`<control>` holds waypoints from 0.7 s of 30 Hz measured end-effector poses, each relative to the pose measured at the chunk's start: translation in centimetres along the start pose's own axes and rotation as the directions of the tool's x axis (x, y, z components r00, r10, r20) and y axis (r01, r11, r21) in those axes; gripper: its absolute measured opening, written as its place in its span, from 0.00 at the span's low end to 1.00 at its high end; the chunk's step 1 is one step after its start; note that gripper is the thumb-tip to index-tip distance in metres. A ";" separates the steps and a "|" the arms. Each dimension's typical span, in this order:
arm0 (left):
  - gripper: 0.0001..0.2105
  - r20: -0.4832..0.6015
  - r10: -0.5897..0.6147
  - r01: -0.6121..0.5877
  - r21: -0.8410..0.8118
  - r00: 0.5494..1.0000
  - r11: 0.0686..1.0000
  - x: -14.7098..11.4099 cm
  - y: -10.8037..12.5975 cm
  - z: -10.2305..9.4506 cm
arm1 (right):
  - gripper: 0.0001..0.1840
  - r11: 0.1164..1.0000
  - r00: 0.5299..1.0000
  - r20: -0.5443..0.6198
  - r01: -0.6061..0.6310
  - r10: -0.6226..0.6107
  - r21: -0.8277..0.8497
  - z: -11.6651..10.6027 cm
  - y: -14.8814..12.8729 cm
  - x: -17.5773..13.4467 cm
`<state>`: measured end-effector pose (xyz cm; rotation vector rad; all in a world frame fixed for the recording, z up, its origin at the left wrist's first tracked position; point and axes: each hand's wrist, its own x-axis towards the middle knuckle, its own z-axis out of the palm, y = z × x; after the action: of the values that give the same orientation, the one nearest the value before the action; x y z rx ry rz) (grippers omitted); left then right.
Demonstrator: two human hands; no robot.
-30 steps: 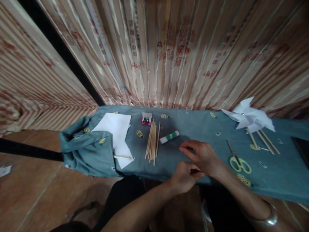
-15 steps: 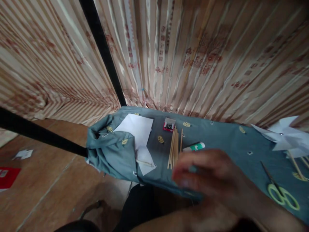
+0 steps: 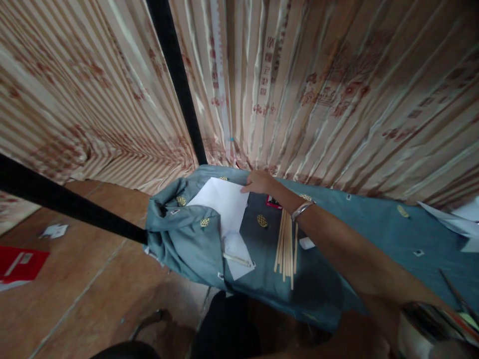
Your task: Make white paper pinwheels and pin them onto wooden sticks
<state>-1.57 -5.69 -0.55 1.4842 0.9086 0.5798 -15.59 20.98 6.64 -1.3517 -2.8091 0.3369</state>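
My right hand (image 3: 261, 182), with a bracelet on its wrist, reaches across to the upper right corner of a white sheet of paper (image 3: 228, 199); its fingers close on that edge. Below the sheet lies a smaller folded white paper (image 3: 237, 249) with a pale stick (image 3: 236, 260) across it. My left forearm shows dim at the bottom right, and its fingers cannot be made out. Under my right arm are several wooden sticks (image 3: 286, 249), a small red box (image 3: 273, 201) partly hidden by the wrist, and the white end of a tube (image 3: 307, 243).
The grey-green cloth (image 3: 262, 279) covers a narrow table. White paper pinwheel blades (image 3: 460, 222) and scissors (image 3: 454, 289) lie at the right. Black poles (image 3: 179, 75) stand at the left before a striped curtain (image 3: 239, 99). A red packet (image 3: 22, 264) is on the floor.
My right hand has moved from above the near side of the table, forward and left, to the white sheet's corner. The view has turned slightly left.
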 end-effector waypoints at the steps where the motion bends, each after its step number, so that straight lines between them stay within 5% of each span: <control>1: 0.10 0.004 0.002 -0.003 0.003 1.000 1.000 0.3 -0.2 0.1 | 0.12 1.000 1.000 0.011 0.000 0.000 0.005 0.0 0.1 0.3; 9: 0.07 0.092 0.134 -0.152 0.227 0.987 0.962 1.7 -1.5 1.1 | 0.06 0.991 0.998 -0.018 0.064 -0.063 0.116 0.2 0.1 0.4; 13: 0.06 0.088 0.266 -0.279 0.212 0.960 0.937 -0.2 -0.1 -0.3 | 0.08 0.987 0.978 -0.199 0.092 -0.065 0.131 -0.2 0.0 -1.4; 18: 0.09 0.083 0.184 -0.194 0.123 0.979 0.973 -1.6 1.4 -1.9 | 0.11 0.964 0.935 -0.354 0.061 0.035 0.258 -2.3 2.8 -7.9; 21: 0.08 0.082 0.121 -0.133 0.162 0.989 0.978 -1.5 1.4 -2.1 | 0.11 0.871 0.881 -0.405 -0.017 0.245 0.491 -3.0 6.0 -14.0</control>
<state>-3.81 -5.62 1.36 1.7135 0.8263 0.5496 -1.84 14.35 9.65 -1.2979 -2.0699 0.5787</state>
